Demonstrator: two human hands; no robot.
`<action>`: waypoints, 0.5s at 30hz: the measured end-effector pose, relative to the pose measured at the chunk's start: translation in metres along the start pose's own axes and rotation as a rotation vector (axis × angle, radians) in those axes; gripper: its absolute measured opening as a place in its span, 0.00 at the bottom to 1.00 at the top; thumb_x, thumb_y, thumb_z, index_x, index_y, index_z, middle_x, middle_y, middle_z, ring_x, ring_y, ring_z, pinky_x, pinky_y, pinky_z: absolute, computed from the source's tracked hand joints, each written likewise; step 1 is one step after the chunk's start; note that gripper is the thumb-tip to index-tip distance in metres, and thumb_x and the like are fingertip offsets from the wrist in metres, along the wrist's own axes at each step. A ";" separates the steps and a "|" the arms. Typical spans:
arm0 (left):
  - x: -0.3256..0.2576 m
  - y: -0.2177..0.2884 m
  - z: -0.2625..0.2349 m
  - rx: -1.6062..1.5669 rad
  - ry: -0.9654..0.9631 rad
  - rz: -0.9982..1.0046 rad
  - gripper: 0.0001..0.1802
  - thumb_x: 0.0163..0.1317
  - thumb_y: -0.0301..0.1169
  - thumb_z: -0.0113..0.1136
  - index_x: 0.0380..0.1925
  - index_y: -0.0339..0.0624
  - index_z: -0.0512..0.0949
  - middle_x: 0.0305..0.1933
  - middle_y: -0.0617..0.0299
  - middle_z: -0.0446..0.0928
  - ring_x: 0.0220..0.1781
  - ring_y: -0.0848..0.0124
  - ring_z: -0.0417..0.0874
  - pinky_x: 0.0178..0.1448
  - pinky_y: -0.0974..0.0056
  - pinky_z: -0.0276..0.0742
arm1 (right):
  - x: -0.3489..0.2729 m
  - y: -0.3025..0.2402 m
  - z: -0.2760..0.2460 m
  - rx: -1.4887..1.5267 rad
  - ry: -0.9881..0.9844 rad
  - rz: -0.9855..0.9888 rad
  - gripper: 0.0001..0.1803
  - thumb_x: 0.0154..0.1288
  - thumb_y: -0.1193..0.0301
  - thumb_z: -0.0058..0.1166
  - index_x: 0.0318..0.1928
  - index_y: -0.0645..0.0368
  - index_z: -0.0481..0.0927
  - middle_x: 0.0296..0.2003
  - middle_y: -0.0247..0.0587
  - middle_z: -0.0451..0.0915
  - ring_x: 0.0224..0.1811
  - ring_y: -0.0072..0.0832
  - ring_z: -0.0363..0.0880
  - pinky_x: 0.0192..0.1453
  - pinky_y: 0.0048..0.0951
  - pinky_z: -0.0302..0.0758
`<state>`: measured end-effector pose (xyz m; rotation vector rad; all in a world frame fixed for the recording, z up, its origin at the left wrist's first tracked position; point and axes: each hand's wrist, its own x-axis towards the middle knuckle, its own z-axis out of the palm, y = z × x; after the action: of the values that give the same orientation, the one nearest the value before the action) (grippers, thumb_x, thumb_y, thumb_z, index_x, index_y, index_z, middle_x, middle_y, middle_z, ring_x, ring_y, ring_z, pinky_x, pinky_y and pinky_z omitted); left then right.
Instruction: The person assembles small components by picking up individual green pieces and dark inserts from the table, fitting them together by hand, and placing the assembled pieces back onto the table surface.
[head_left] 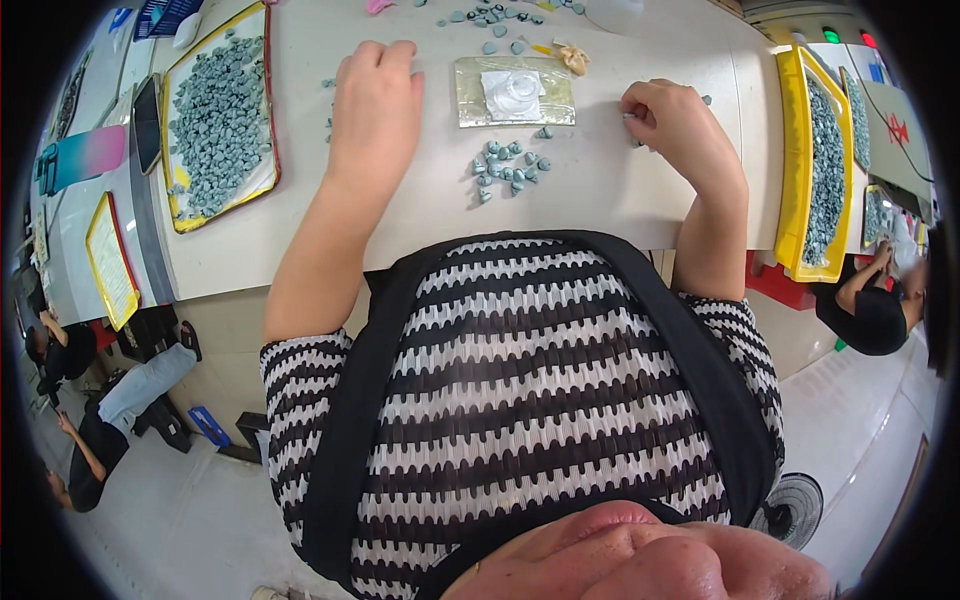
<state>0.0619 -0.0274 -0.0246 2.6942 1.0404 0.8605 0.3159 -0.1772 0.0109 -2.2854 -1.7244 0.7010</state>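
My left hand (378, 100) rests palm down on the white table (440, 195), its fingers loosely bent and a little apart. Its fingertips are partly hidden, and a few small stones show beside it. My right hand (672, 120) is closed in a pinch on a small grey-green stone (629, 116); only the stone's edge shows. Between my hands lies a clear, yellowish block (466, 95) bearing a white pad (513, 92) with a round clear piece on top. Nearer me is a loose cluster of polished grey-green stones (515, 165).
More loose stones (490, 15) lie at the far side, near a crumpled tan lump (574, 58). A yellow-edged tray (222, 125) of stones stands left, beside a phone (147, 122). At right is a yellow bin (792, 170) of stones. Other people sit at both sides.
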 end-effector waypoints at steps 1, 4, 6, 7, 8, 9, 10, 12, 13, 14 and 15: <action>0.000 -0.004 0.001 0.001 0.000 -0.001 0.09 0.56 0.25 0.61 0.38 0.35 0.78 0.34 0.50 0.78 0.38 0.53 0.79 0.44 0.55 0.74 | 0.000 -0.001 0.001 0.026 0.028 -0.018 0.08 0.57 0.77 0.55 0.37 0.66 0.79 0.30 0.49 0.79 0.31 0.40 0.80 0.38 0.35 0.75; -0.002 -0.009 0.002 0.024 -0.198 -0.058 0.09 0.56 0.24 0.61 0.37 0.34 0.78 0.34 0.49 0.78 0.39 0.51 0.79 0.45 0.54 0.74 | 0.003 -0.005 0.003 0.127 0.127 -0.064 0.09 0.58 0.76 0.55 0.40 0.64 0.81 0.31 0.48 0.79 0.30 0.38 0.80 0.38 0.33 0.76; -0.004 -0.008 0.003 -0.026 -0.251 -0.058 0.05 0.51 0.17 0.56 0.30 0.31 0.75 0.32 0.45 0.75 0.38 0.49 0.76 0.44 0.51 0.74 | 0.006 -0.006 0.005 0.202 0.199 -0.091 0.10 0.59 0.75 0.56 0.41 0.63 0.82 0.32 0.47 0.80 0.30 0.37 0.80 0.39 0.32 0.77; -0.004 -0.007 0.004 -0.027 -0.252 -0.057 0.05 0.51 0.17 0.56 0.30 0.31 0.75 0.32 0.45 0.75 0.38 0.49 0.76 0.44 0.51 0.74 | 0.009 -0.005 0.007 0.188 0.271 -0.168 0.10 0.60 0.74 0.56 0.42 0.61 0.83 0.33 0.45 0.81 0.29 0.35 0.80 0.39 0.30 0.77; -0.005 -0.007 0.005 -0.015 -0.241 -0.041 0.05 0.50 0.16 0.55 0.29 0.31 0.74 0.31 0.45 0.75 0.37 0.49 0.76 0.44 0.51 0.73 | 0.011 -0.005 0.008 0.174 0.342 -0.245 0.10 0.61 0.73 0.56 0.43 0.60 0.84 0.35 0.43 0.82 0.29 0.33 0.80 0.39 0.28 0.77; -0.005 -0.007 0.006 0.000 -0.230 -0.027 0.06 0.49 0.16 0.54 0.29 0.31 0.74 0.30 0.45 0.75 0.37 0.49 0.76 0.44 0.51 0.73 | 0.012 -0.006 0.009 0.175 0.342 -0.246 0.10 0.61 0.73 0.56 0.43 0.60 0.84 0.35 0.43 0.82 0.29 0.33 0.80 0.39 0.28 0.77; -0.005 -0.006 0.006 0.001 -0.229 -0.028 0.06 0.49 0.16 0.54 0.29 0.31 0.74 0.30 0.45 0.75 0.37 0.49 0.76 0.44 0.51 0.73 | 0.013 -0.009 0.011 0.248 0.366 -0.240 0.10 0.61 0.73 0.57 0.42 0.60 0.84 0.36 0.40 0.82 0.29 0.31 0.80 0.39 0.27 0.78; -0.005 -0.003 0.008 0.021 -0.111 0.026 0.05 0.50 0.16 0.55 0.29 0.31 0.73 0.28 0.46 0.75 0.34 0.49 0.76 0.43 0.51 0.73 | 0.014 -0.014 0.015 0.320 0.391 -0.231 0.09 0.61 0.73 0.58 0.42 0.60 0.85 0.37 0.38 0.83 0.29 0.29 0.80 0.39 0.26 0.78; -0.004 -0.001 0.008 0.019 -0.111 0.028 0.05 0.50 0.16 0.55 0.29 0.31 0.73 0.28 0.46 0.75 0.34 0.49 0.76 0.43 0.51 0.73 | 0.015 -0.017 0.018 0.403 0.411 -0.288 0.09 0.61 0.74 0.59 0.42 0.59 0.85 0.37 0.37 0.83 0.30 0.27 0.80 0.38 0.26 0.78; -0.002 0.001 0.007 -0.013 -0.060 0.038 0.05 0.51 0.17 0.55 0.30 0.32 0.73 0.28 0.47 0.75 0.33 0.50 0.76 0.42 0.51 0.74 | 0.015 -0.019 0.021 0.485 0.431 -0.346 0.09 0.61 0.74 0.60 0.42 0.58 0.85 0.37 0.36 0.84 0.32 0.25 0.81 0.38 0.25 0.78; 0.000 0.004 0.005 -0.044 -0.009 0.047 0.05 0.52 0.18 0.56 0.30 0.33 0.73 0.28 0.48 0.76 0.33 0.51 0.77 0.41 0.51 0.74 | 0.015 -0.022 0.023 0.485 0.431 -0.346 0.09 0.61 0.74 0.60 0.42 0.58 0.85 0.37 0.36 0.84 0.32 0.25 0.81 0.38 0.25 0.78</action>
<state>0.0669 -0.0304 -0.0272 2.6932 0.9485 0.8680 0.2898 -0.1591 -0.0037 -1.6139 -1.4861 0.4476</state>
